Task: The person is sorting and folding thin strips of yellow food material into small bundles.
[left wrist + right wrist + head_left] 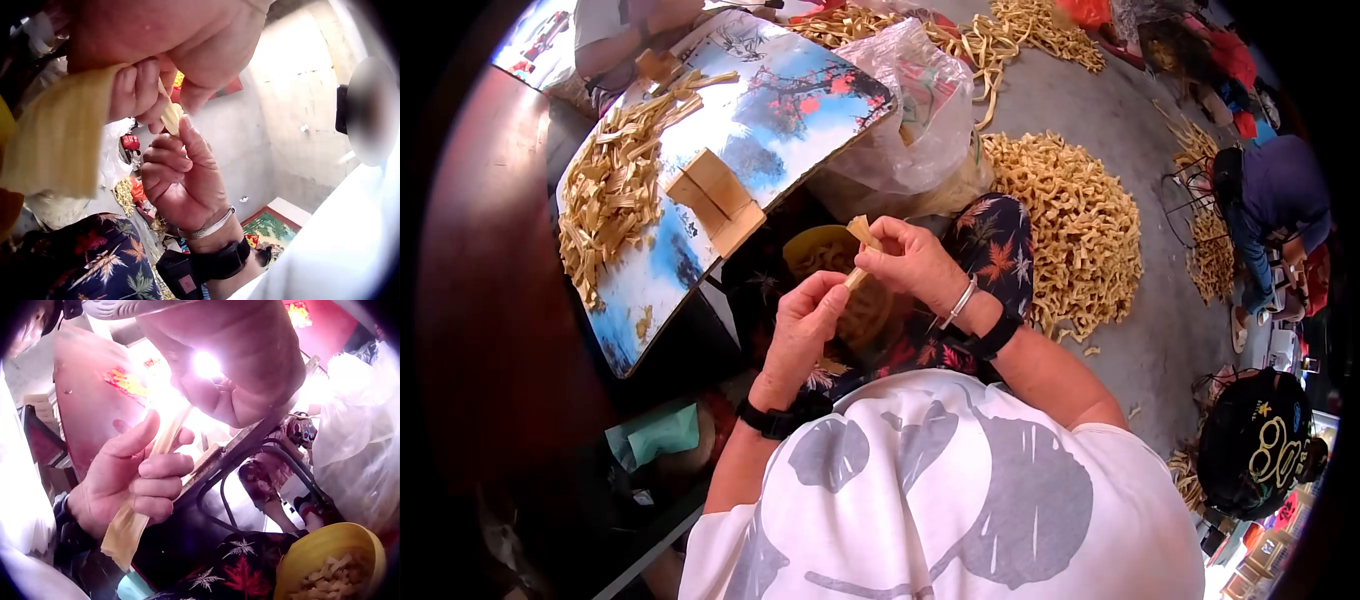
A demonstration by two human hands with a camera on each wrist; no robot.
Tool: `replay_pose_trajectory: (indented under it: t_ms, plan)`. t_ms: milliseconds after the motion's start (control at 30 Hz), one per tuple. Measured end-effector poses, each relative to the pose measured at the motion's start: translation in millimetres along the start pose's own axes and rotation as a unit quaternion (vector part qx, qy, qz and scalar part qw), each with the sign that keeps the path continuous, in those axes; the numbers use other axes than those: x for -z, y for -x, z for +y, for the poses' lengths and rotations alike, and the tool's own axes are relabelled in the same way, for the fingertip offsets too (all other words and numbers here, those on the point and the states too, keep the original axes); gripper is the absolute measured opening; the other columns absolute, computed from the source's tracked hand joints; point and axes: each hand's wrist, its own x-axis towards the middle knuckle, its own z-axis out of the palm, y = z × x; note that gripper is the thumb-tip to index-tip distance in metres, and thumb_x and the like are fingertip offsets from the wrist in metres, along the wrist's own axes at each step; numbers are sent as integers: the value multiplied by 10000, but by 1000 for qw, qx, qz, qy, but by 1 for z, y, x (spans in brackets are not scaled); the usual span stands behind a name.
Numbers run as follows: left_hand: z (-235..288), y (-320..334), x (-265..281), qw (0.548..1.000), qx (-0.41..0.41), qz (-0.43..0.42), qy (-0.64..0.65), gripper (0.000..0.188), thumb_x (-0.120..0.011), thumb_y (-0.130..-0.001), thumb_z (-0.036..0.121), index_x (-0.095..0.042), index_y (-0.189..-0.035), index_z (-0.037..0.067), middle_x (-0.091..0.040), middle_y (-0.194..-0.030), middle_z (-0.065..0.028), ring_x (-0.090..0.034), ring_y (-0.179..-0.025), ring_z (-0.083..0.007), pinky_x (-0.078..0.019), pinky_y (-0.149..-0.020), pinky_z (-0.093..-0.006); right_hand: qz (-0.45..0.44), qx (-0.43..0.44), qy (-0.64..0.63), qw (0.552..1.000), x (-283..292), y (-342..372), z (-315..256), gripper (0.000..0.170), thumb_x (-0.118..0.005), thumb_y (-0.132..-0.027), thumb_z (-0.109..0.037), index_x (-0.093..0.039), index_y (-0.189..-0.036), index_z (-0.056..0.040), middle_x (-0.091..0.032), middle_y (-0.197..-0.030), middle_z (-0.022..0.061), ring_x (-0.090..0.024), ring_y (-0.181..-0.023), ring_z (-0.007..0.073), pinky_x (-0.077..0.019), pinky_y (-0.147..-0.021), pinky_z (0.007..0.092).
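Note:
A flat, pale yellow strip is stretched between the two hands, above the lap. My left hand grips it with curled fingers, and a wide tail hangs out below the palm in the right wrist view. My right hand pinches the strip's other part between thumb and fingers; in the left wrist view a folded bit shows right at the thumb tip. Under the hands sits a yellow bowl with small folded pieces in it.
A painted table at the left bears a heap of loose strips and a slotted wooden block. A clear plastic bag stands ahead. At the right, a big pile of folded strips covers the floor. Other people sit nearby.

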Motion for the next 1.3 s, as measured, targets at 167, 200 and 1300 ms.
replay_pose_trajectory:
  t_ms: [167,200,1300]
  plan:
    - [1,-10,-3,988,-29,1,-151,140,-563,-968,131,-631,-925,16,-538,-663,41,-460,-582,-41,-377,-520,-213,24,127,177,976,-5,-7,25,177,-680,-904,-220,-567,-912,-85,-554,-738,-36,-500,-683,11,-426,-577,207]
    - [-2,-12,-3,989,-42,10,-145,156,-571,-963,133,-633,-887,12,-526,-649,38,-451,-588,-37,-368,-520,-212,25,139,166,976,-7,-8,29,168,-666,-921,-212,-557,-897,-86,-551,-745,-39,-495,-674,15,-411,-573,199]
    - [-9,11,16,995,19,39,-93,202,-569,-984,162,-649,-855,29,-466,-631,71,-392,-555,-14,-289,-483,-188,-48,40,57,996,-25,-7,29,187,-557,-996,-211,-643,-1014,-45,-592,-744,-28,-517,-626,31,-434,-567,195]
